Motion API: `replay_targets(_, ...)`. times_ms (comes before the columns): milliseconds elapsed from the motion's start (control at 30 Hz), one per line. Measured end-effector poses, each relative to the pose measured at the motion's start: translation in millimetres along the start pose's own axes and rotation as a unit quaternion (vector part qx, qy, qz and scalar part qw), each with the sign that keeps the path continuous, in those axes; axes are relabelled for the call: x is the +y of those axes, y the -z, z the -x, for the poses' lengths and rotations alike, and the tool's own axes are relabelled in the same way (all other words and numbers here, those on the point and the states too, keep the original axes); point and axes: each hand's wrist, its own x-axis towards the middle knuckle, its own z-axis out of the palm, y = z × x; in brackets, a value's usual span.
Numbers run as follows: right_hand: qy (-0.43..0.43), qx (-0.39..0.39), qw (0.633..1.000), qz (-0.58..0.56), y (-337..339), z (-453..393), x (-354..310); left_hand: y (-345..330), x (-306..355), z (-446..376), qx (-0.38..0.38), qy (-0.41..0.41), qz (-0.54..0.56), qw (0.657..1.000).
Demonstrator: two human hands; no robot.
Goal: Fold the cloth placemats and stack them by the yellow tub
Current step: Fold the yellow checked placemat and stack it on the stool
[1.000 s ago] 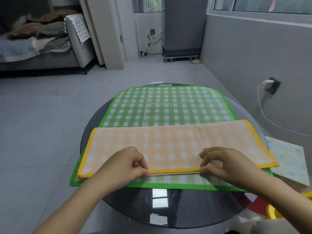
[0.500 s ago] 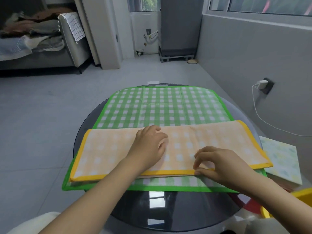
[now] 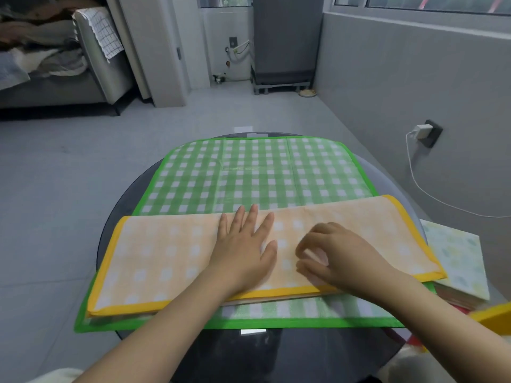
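I am flattening the orange placemat (image 3: 171,261), already folded once lengthwise, where it is lying across the near half of the green placemat (image 3: 265,172) on the round glass table (image 3: 249,352). Smoothing outward from the middle should be keeping the yellow edges aligned for the next fold. My left hand (image 3: 246,244) is pressing down flat, fingers spread. My right hand (image 3: 334,258) is hovering just beside it, fingers loosely curled, gripping nothing. The yellow tub (image 3: 495,317) is peeking in at right, beside a folded stack (image 3: 456,261).
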Motion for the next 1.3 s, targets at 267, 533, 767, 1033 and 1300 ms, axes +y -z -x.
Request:
replay_targets(267, -0.025, 0.010, 0.999, 0.029, -24, -41, 7, 0, 0, 2, 0.015, 0.000, 0.012, 1.000)
replay_targets(533, -0.096, -0.002, 0.994, 0.060, -23, -32, 48, 0, 0, 2, 0.013, -0.001, 0.004, 1.000)
replay_targets(767, -0.169, -0.002, 0.982, 0.081, -7, -14, 101, -1, 0, 3, 0.020, 0.000, -0.007, 1.000)
replay_targets(1033, -0.197, 0.001, 0.978, 0.073, -8, -20, 88, 1, 1, 3, 0.016, 0.002, -0.004, 1.000)
replay_targets(1300, -0.064, 0.023, 0.997, 0.023, -20, -43, 19, 2, 2, 0, 0.012, 0.015, 0.006, 1.000)
